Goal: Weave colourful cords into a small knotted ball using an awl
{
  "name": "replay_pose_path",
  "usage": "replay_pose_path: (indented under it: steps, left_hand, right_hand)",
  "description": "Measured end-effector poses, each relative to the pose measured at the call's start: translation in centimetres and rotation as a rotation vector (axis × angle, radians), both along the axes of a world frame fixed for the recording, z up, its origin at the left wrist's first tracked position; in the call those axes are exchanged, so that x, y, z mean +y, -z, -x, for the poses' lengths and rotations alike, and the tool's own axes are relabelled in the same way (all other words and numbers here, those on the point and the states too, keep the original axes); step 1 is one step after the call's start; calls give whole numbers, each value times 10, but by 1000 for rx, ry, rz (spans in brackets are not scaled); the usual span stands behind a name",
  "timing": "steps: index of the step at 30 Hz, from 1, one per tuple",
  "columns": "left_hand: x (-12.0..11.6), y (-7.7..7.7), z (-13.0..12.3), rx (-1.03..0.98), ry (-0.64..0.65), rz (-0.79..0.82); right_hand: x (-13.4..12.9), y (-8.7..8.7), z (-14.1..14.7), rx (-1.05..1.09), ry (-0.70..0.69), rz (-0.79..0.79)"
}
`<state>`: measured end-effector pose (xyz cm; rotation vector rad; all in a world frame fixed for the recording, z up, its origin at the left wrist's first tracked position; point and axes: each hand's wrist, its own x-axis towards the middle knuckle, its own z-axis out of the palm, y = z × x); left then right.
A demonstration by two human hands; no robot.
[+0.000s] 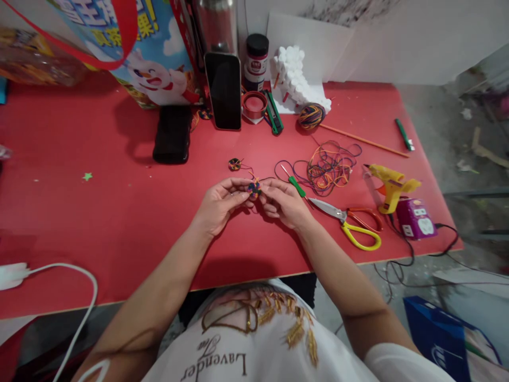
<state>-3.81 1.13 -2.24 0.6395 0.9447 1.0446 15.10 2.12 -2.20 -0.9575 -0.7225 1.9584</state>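
Between my two hands is a small round crocheted piece [254, 189] in dark multicoloured yarn with orange strands. My left hand [223, 204] pinches its left edge between thumb and fingers. Closed on the opposite edge is my right hand [285, 202]. A second crocheted piece [234, 164] lies flat on the red table just beyond the left fingers. Beside the right hand rests a green-handled crochet hook [295, 184]. Loose yarn [332, 168] lies tangled farther right, and a strand runs from it toward my hands.
Scissors [338, 213], a yellow glue gun [392, 185] and a purple box [417, 218] are at the right. Behind sit a yarn ball [311, 115], a green cutter [273, 114], an upright phone [224, 91], a black case [172, 134] and a printed bag [159, 58]. A white cable [89, 276] crosses the left front edge.
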Motion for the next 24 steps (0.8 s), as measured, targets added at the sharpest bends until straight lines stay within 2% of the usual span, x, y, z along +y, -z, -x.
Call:
replay_pose_path:
  steps: [9, 13, 18, 24]
  left_hand:
    - [4, 2, 1, -62, 1, 30]
    - [3, 3, 0, -54, 6, 41]
    - [4, 2, 0, -105, 5, 75]
    - [5, 2, 2, -124, -22, 126]
  right_hand:
    - [-1, 7, 2, -21, 7, -86]
    - [-1, 6, 2, -14, -37, -140]
    - [-1, 1, -2, 66, -122, -56]
    - [0, 1, -2, 141, -127, 0]
